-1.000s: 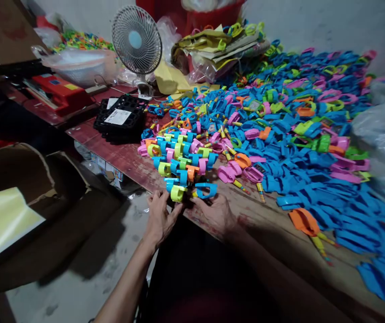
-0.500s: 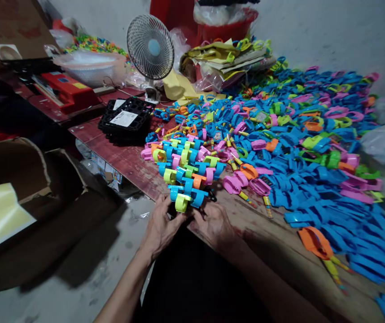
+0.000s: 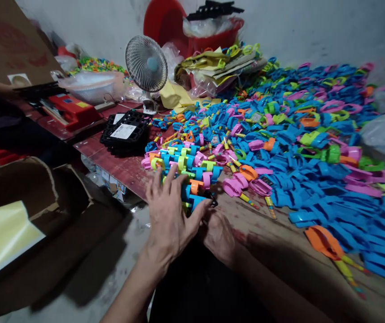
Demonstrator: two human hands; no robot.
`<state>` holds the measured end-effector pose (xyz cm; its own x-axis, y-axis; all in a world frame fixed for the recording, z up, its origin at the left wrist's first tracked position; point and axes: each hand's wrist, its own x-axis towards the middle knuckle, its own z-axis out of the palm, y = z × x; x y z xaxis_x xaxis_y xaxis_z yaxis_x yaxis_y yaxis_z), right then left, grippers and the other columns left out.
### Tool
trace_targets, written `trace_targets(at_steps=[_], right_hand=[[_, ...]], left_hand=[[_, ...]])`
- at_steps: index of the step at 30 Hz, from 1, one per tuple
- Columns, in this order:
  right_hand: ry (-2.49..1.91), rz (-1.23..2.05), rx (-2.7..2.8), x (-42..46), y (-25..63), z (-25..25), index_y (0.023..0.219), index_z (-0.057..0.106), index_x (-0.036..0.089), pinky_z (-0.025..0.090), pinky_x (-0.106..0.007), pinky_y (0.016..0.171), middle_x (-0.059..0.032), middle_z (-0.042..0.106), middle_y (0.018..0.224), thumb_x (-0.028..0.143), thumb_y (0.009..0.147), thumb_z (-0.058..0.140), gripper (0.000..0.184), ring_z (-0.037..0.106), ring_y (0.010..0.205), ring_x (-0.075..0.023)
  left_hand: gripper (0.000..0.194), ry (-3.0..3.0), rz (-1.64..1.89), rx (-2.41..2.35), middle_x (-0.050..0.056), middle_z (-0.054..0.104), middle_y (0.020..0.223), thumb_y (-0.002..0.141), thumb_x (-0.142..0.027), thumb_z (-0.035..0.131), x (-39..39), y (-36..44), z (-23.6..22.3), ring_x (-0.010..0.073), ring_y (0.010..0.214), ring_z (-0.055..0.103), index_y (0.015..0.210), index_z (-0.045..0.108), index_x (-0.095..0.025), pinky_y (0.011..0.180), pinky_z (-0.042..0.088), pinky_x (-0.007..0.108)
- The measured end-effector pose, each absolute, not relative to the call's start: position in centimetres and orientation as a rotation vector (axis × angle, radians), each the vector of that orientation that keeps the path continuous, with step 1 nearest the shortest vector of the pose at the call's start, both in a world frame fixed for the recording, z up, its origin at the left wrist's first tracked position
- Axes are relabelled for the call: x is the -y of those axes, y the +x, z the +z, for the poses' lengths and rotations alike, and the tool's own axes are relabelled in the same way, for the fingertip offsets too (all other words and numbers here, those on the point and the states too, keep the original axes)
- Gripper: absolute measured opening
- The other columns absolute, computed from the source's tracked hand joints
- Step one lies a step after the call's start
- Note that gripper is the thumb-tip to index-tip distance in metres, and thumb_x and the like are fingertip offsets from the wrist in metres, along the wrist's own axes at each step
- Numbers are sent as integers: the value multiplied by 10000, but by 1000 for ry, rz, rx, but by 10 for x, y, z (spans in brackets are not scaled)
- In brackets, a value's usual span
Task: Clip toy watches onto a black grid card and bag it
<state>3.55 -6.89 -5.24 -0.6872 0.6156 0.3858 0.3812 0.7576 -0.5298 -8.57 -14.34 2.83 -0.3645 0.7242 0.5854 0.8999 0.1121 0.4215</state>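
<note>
Our left hand [image 3: 167, 217] has swung forward from the near end of the rows of coloured bands [image 3: 197, 173] and now lies over them at the centre of the frame, its grip wide, fingers fanned. Just right of it, our right hand [image 3: 220, 235] curls at the rows' near end; we cannot tell what its grip holds. Beyond, on the tabletop [image 3: 121, 169], we see black trays [image 3: 135, 134] left of centre, a loose heap [image 3: 280, 139] across the right, and a fan [image 3: 147, 63] at upper left of centre.
</note>
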Motion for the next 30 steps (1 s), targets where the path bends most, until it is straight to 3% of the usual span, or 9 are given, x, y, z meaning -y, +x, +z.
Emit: trace_targets(at_steps=[5, 10, 16, 24, 30], right_hand=[[-682, 760, 2382, 63, 36, -50, 1223, 597, 225, 518, -265, 744, -81, 692, 1107, 154, 886, 466, 368, 658, 849, -195], [-674, 896, 2405, 59, 35, -46, 1213, 589, 221, 506, -269, 731, -79, 682, 1115, 148, 882, 463, 362, 649, 836, -189], [-727, 835, 2329, 66, 34, -50, 1226, 560, 199, 524, -301, 798, -112, 655, 1159, 218, 919, 469, 320, 649, 974, -226], [-680, 737, 2360, 66, 34, -53, 1282, 547, 214, 515, -263, 703, -88, 693, 1081, 178, 894, 522, 390, 687, 883, -216], [-679, 746, 2404, 65, 34, -51, 1322, 537, 178, 532, -300, 809, -130, 639, 1247, 112, 851, 511, 477, 669, 1029, -249]], left_hand=[[379, -1679, -1205, 2185, 135, 514, 1438, 925, -338, 552, 134, -85, 13, 338, 1503, 180, 1262, 493, -177, 1166, 303, 592], [305, -1614, -1223, 2135, 142, 539, 1402, 917, -306, 556, 136, -81, 8, 333, 1476, 269, 1194, 505, -190, 1137, 353, 607], [279, -1612, -1215, 2094, 168, 562, 1380, 902, -312, 570, 132, -82, 8, 327, 1454, 327, 1141, 519, -177, 1122, 383, 599], [247, -1511, -1209, 2086, 183, 578, 1373, 884, -296, 574, 128, -80, 2, 340, 1439, 361, 1091, 524, -170, 1107, 405, 601], [162, -1463, -1220, 2062, 171, 618, 1317, 884, -236, 551, 122, -78, 3, 336, 1424, 388, 1033, 529, -178, 1069, 453, 577]])
